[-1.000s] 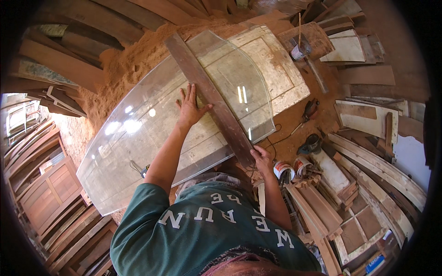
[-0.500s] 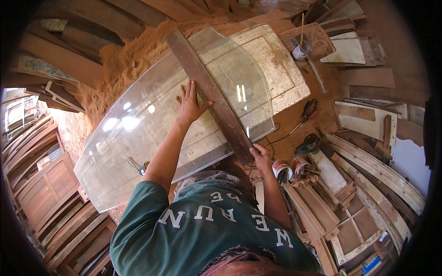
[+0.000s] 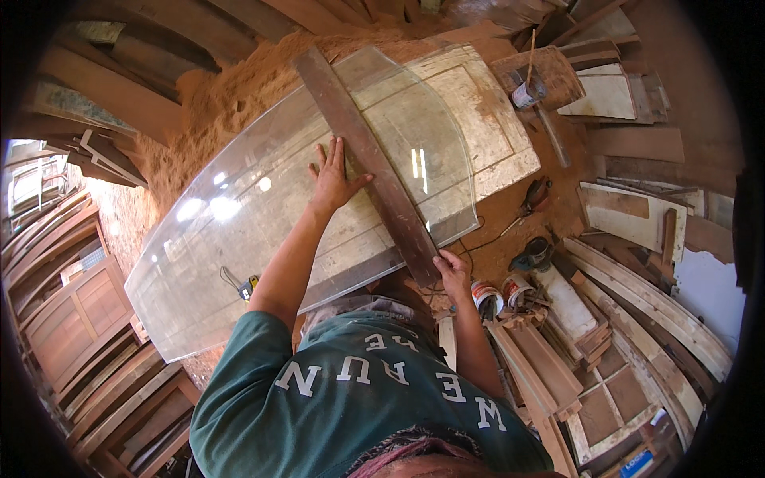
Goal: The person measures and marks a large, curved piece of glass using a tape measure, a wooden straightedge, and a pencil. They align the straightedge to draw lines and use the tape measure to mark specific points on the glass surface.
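Clear glass sheet [image 3: 263, 231], large, curved along one edge, lying flat over a pale panelled door [image 3: 478, 119] that serves as worktop. Long dark wooden plank [image 3: 366, 159] laid diagonally across the glass. Left hand [image 3: 333, 179]: flat, fingers spread, pressing the glass right beside the plank and gripping nothing. Right hand [image 3: 452, 275]: curled around the plank's near end (the end overhanging the glass). Two paint tins [image 3: 500, 293] just beside that hand; sawdust heap [image 3: 207, 103] beyond the glass.

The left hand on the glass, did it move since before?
No. The left hand lies flat on the glass sheet beside the wooden plank, as before.
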Demonstrator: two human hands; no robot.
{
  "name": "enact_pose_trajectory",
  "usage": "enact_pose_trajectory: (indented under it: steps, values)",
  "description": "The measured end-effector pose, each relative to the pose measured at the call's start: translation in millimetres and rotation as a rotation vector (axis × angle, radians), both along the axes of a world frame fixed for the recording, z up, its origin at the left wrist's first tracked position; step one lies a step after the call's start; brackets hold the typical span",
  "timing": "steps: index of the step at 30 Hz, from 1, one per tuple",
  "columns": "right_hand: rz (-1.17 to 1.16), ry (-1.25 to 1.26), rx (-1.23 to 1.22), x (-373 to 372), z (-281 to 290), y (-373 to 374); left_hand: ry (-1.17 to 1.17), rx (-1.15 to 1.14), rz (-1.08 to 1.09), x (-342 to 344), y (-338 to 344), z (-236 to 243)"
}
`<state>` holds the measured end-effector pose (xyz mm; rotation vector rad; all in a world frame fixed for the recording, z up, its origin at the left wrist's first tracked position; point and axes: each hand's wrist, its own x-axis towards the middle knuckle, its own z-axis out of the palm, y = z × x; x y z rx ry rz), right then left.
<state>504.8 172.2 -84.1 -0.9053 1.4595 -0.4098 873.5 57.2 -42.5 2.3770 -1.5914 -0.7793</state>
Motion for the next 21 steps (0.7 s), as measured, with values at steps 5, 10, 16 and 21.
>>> enact_pose_trajectory:
  steps: [5, 10, 16, 21]
  values:
    - [0.011, 0.003, -0.031, 0, -4, 1, -0.025, 0.003, -0.003, 3, 1, -1]
    - [0.057, 0.046, -0.109, -5, -21, 9, -0.03, -0.027, -0.022, -1, -5, -14]
    - [0.071, 0.082, -0.116, -5, -12, 5, -0.053, -0.058, -0.031, 6, -2, -31]
    - [0.025, 0.077, 0.093, 5, 24, -7, -0.109, -0.04, -0.056, -3, -7, -19]
